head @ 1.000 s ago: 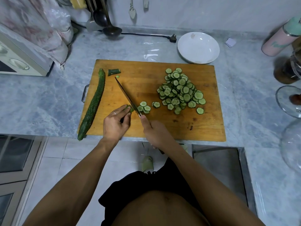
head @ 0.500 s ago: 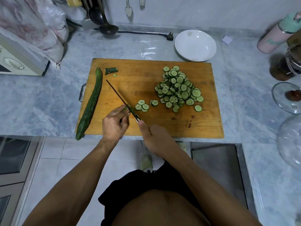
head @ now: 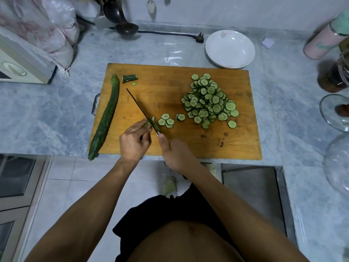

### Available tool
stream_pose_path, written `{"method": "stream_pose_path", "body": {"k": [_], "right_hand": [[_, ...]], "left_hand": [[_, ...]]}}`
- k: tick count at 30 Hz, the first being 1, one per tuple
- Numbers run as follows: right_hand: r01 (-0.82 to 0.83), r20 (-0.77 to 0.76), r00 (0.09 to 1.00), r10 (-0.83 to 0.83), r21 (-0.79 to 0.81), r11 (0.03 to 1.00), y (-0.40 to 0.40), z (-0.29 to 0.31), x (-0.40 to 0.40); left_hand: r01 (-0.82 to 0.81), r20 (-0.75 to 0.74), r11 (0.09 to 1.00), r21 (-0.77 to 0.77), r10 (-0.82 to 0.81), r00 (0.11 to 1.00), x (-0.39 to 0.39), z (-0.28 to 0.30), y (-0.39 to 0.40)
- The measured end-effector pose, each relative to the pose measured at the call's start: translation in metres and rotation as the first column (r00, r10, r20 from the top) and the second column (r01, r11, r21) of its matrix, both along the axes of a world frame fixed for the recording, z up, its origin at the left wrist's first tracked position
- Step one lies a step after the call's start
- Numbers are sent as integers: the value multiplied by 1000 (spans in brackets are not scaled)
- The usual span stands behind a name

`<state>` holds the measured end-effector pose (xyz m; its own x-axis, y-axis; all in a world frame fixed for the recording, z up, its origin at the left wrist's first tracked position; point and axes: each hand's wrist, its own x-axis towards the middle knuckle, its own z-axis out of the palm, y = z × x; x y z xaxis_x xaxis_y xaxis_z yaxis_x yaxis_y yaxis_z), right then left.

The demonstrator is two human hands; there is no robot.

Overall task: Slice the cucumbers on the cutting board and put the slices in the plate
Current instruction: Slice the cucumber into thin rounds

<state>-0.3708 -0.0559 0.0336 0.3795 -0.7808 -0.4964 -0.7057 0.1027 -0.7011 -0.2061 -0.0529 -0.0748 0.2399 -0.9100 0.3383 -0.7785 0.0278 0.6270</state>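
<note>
**Last stub of the first cucumber under the knife**

The left hand (head: pixel 135 143) is curled, its fingertips (head: pixel 146 124) pinching the short green stub of cucumber (head: pixel 147 123) against the rectangular wooden cutting board (head: pixel 170 140). The right hand (head: pixel 174 153) is closed round the handle of the thin dark-bladed kitchen knife (head: pixel 140 108), thumb laid forward toward the blade; the handle itself is hidden inside the fist. The blade runs from the stub toward the far left, its tip raised over bare board.

Compared with a second ago, the stub showing beyond the fingertips is shorter and a fresh slice leans against the blade on its right side, so slicing has advanced by a cut or two. The small cluster of loose round slices (head: pixel 166 120) lies just right of the knife, and the large heap of pale-centred cucumber slices (head: pixel 209 101) sits where it was, on the right half of the board.

This cucumber appears nearly finished; the stub looks too small for many more safe cuts. The long whole dark green cucumber (head: pixel 104 120) lies untouched along the board's left edge, its near end overhanging, with a cut-off end piece (head: pixel 130 78) beside its far tip. The round white plate (head: pixel 230 49) beyond the far right corner of the board holds no slices, so both the second cucumber and the whole transfer remain.
</note>
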Motion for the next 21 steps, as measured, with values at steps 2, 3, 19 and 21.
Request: {"method": "stream_pose_path", "body": {"k": [2, 3, 19, 21], "right_hand": [[9, 6, 1000, -9, -4, 1000, 1, -5, 4], [18, 11, 1000, -18, -3, 1000, 2, -6, 4], [-7, 6, 1000, 7, -13, 1000, 4, 5, -11], [-20, 2, 1000, 20, -39, 999, 7, 6, -14]], "left_hand": [[-14, -1, 1000, 1, 14, 1000, -2, 2, 0], [-17, 0, 1000, 2, 17, 1000, -1, 2, 0], [-18, 21, 1000, 26, 17, 1000, -1, 1, 2], [-5, 33, 1000, 20, 4, 999, 0, -1, 2]]}}
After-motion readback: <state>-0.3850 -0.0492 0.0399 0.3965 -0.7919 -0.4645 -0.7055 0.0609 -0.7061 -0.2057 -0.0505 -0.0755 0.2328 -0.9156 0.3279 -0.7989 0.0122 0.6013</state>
